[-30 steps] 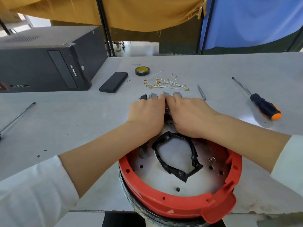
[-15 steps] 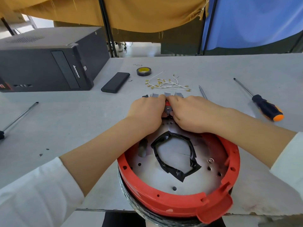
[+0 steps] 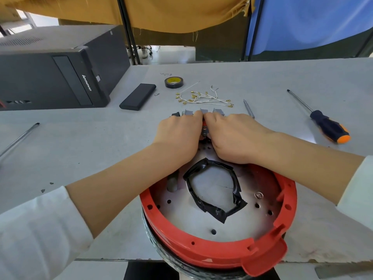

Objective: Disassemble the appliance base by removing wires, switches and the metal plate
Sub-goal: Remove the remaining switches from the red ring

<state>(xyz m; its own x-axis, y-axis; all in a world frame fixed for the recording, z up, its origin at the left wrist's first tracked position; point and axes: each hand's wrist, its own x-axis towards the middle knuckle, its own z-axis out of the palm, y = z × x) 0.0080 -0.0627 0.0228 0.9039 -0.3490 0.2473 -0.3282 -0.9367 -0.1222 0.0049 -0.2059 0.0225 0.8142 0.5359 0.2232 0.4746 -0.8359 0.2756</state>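
Scanning left to right from my remote seat, live:

Writing, far left: the black computer tower [image 3: 50,77] reads "lenovo" on its front; that is the only legible text I can find.

Left hand: my left hand [image 3: 177,136] is at the far rim of the appliance base [image 3: 222,257], fingers curled down over a small part; I judge it is gripping, though the fingertips are hidden.

Switch: a small red-and-grey switch [image 3: 204,131] shows in the gap between both hands, at the base's far edge.

Right hand: my right hand [image 3: 234,136] is curled against the same switch from the other side.

Handling, switch: looks like light, stiff plastic, probably clipped in; I'd squeeze its sides, not yank.

Metal plate: the metal plate [image 3: 214,227] sits inside the red ring; thin, rigid, likely sharp at holes, so I'd lift by the edge.

Removed wires: white wires [image 3: 203,98] lie beyond the hands; limp and light.

Right: orange-tipped screwdriver [image 3: 327,126], no readable marking.
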